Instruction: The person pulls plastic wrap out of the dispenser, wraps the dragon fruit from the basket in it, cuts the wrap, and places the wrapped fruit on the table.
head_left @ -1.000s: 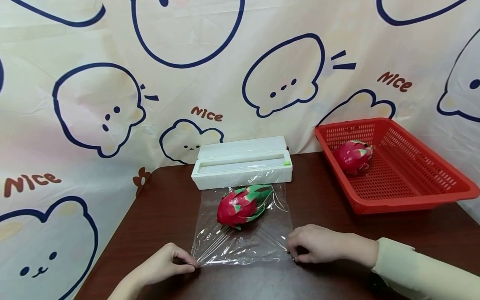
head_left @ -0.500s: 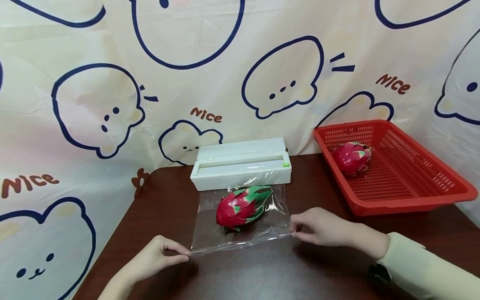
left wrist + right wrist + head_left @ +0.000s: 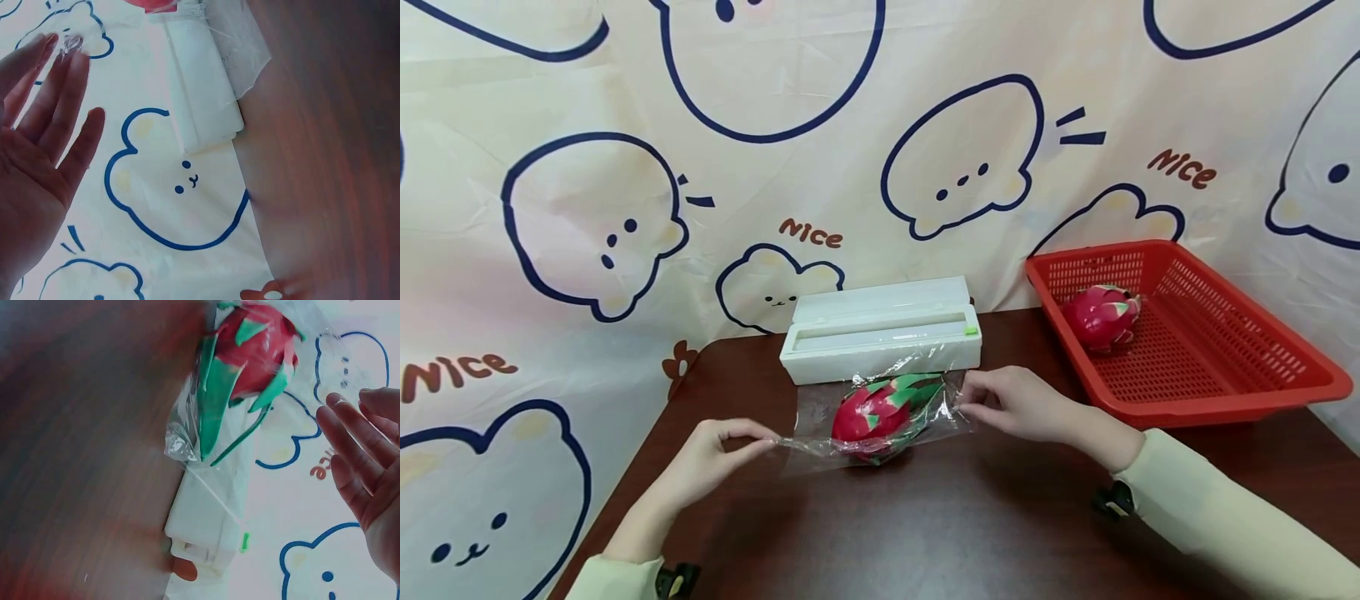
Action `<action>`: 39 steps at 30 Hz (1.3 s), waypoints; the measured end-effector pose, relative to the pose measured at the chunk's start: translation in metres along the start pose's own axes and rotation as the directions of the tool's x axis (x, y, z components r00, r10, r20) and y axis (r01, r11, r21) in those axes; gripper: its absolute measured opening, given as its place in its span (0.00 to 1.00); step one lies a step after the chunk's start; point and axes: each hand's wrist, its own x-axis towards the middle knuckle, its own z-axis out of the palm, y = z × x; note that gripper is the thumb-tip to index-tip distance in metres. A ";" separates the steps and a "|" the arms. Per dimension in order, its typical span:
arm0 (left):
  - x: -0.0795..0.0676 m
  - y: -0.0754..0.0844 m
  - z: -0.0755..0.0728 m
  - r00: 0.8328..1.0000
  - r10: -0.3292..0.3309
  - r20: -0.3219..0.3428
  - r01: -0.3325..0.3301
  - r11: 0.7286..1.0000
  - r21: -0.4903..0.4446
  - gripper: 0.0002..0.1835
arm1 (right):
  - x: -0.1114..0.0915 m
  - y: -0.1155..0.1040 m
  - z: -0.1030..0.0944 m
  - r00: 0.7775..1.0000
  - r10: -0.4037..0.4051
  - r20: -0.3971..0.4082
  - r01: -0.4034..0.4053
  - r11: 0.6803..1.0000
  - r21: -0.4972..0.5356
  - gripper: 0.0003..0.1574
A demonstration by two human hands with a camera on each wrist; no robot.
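A red dragon fruit (image 3: 867,414) with green leaf tips lies on the table, leaves toward the right. Clear cling film (image 3: 811,457) runs beneath it from a white dispenser box (image 3: 880,360), and its near edge is raised and drawn over the fruit's front. My left hand (image 3: 715,460) pinches the left corner of that edge between thumb and fingertips; the left wrist view shows bunched film (image 3: 72,44) there. At the right corner, close beside the leaves, my right hand (image 3: 1011,402) pinches the film. Both hands are raised above the tabletop.
Back right stands a red plastic basket (image 3: 1217,407) holding another dragon fruit (image 3: 1102,318). The dispenser box has its lid raised and a green piece (image 3: 971,331) at its right end. A cartoon-printed cloth (image 3: 880,200) hangs behind the brown table (image 3: 910,533).
Both hands have lifted the film's near edge off the table and moved it away from the person, up to the dragon fruit's front. Dragon fruit, box and basket stay in place.
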 end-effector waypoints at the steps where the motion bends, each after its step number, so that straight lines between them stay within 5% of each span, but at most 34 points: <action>1: 0.005 0.003 0.000 1.000 0.022 -0.019 -0.022 1.000 0.002 0.05 | 0.003 0.002 0.000 1.000 0.012 -0.008 -0.012 1.000 0.007 0.06; 4: 0.020 0.016 -0.002 0.997 0.062 -0.051 -0.061 0.998 0.030 0.07 | 0.014 0.008 0.001 0.999 0.022 -0.042 -0.020 0.999 0.042 0.05; 9: 0.044 0.026 -0.001 0.999 -0.041 -0.021 0.042 0.999 0.023 0.05 | 0.032 0.021 0.008 0.995 0.042 -0.092 -0.033 0.995 0.096 0.04; 17: 0.082 0.016 0.013 0.988 -0.124 0.092 0.143 0.958 -0.249 0.08 | 0.064 0.032 0.026 0.973 0.163 -0.162 -0.134 0.975 0.175 0.03; 27: 0.106 0.010 0.041 0.969 -0.217 0.115 0.244 0.910 -0.336 0.11 | 0.091 0.033 0.054 0.919 0.387 -0.074 -0.317 0.839 0.443 0.05; 33: 0.105 0.004 0.053 0.976 -0.184 0.120 0.213 0.930 -0.301 0.15 | 0.097 0.033 0.066 0.907 0.405 -0.114 -0.354 0.881 0.313 0.04; 39: 0.104 -0.004 0.061 0.977 -0.155 0.143 0.200 0.899 -0.390 0.19 | 0.100 0.038 0.079 0.903 0.407 -0.138 -0.370 0.899 0.236 0.07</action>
